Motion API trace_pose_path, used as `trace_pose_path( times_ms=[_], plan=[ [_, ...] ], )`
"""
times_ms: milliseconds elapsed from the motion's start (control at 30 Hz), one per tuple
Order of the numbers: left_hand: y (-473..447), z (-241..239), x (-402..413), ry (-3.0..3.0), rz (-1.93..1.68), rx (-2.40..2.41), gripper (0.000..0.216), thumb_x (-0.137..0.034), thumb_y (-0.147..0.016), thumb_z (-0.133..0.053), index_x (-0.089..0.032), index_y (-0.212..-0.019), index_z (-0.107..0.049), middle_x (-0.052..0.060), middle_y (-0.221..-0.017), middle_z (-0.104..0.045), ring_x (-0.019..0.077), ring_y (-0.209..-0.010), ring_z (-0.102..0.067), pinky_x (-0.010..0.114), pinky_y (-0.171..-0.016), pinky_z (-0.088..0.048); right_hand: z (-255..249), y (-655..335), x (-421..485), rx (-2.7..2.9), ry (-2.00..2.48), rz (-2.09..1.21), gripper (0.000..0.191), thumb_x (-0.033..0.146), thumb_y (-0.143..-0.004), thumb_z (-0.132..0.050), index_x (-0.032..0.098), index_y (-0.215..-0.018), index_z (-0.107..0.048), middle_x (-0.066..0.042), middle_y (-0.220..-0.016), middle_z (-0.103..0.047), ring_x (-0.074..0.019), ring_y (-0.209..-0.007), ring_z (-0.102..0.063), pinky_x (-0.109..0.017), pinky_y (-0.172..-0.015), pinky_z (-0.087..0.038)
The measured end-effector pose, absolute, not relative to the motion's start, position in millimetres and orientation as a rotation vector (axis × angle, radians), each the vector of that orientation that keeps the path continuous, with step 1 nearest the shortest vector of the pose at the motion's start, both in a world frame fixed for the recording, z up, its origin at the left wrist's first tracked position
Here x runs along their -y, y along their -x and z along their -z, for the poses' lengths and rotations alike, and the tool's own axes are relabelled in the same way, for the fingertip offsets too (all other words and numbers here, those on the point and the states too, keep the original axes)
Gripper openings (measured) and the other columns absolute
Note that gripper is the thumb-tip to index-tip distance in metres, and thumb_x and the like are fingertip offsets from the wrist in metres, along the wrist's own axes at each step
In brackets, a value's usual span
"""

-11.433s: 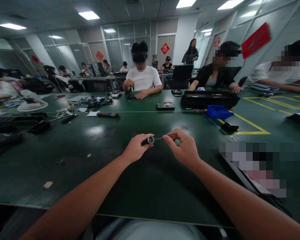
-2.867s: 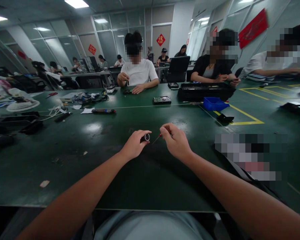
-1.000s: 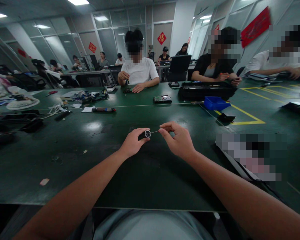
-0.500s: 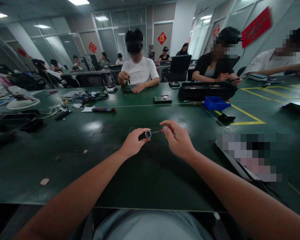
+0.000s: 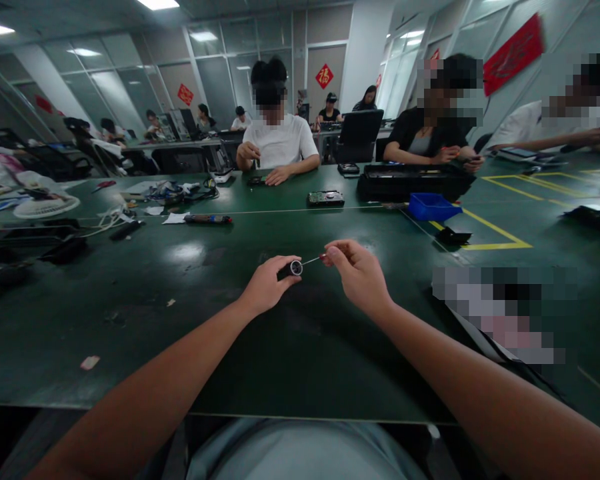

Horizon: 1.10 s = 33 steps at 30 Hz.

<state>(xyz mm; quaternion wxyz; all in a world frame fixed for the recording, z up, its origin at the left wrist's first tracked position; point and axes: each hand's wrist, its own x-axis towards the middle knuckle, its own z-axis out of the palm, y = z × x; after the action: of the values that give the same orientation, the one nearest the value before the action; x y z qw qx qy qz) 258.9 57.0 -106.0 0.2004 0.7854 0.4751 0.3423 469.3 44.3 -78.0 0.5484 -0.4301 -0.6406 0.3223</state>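
Note:
My left hand grips a small black cylinder with a silvery round end, held just above the dark green table. My right hand pinches a thin screwdriver with a red collar. Its metal tip points left and touches the cylinder's round end. Both forearms reach in from the bottom of the view.
A blue bin, a long black tray, a small black part and a circuit board lie beyond my hands. Cables and tools clutter the far left. Several people sit across the table. Yellow tape lines mark the right.
My right hand has lifted slightly and tilted the screwdriver, its tip staying at the cylinder's end. The left hand has barely moved.

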Motion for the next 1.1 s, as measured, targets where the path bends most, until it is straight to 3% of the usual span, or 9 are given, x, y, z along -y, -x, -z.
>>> trace_pose_path(
  times_ms=[300,567,1100],
  plan=[
    [-249.3,97.0,-62.4,-2.444,-0.95,-1.219,0.04,-0.023,-0.088,-0.07,-0.027,-0.127,-0.062,0.003,-0.126,-0.066,0.0207,-0.118,-0.058,0.042,-0.106,-0.042,91.1,-475.5,-68.9,0.929,1.012,-1.379,0.022,0.039,-0.089,-0.061,0.02,-0.076,-0.06,-0.001,-0.065,-0.058,-0.0143,-0.057,-0.056,-0.04,-0.073,-0.06],
    [-250.4,98.2,-62.3,-2.43,-0.888,-1.284,0.039,-0.024,-0.088,-0.069,-0.026,-0.126,-0.063,0.004,-0.125,-0.066,0.0217,-0.115,-0.058,0.042,-0.103,-0.043,95.1,-471.8,-64.8,1.188,0.992,-0.996,0.026,0.047,-0.088,-0.057,0.022,-0.088,-0.059,-0.002,-0.077,-0.064,-0.0154,-0.069,-0.061,-0.034,-0.071,-0.056],
    [-249.7,102.6,-63.9,-2.602,-0.784,-1.269,0.042,-0.023,-0.087,-0.07,-0.026,-0.129,-0.062,0.006,-0.121,-0.067,0.024,-0.113,-0.058,0.045,-0.102,-0.041,79.4,-469.7,-39.0,1.759,1.063,-0.439,0.017,0.035,-0.098,-0.046,0.023,-0.098,-0.058,-0.004,-0.084,-0.071,-0.0204,-0.079,-0.069,-0.034,-0.073,-0.048]
  ],
)
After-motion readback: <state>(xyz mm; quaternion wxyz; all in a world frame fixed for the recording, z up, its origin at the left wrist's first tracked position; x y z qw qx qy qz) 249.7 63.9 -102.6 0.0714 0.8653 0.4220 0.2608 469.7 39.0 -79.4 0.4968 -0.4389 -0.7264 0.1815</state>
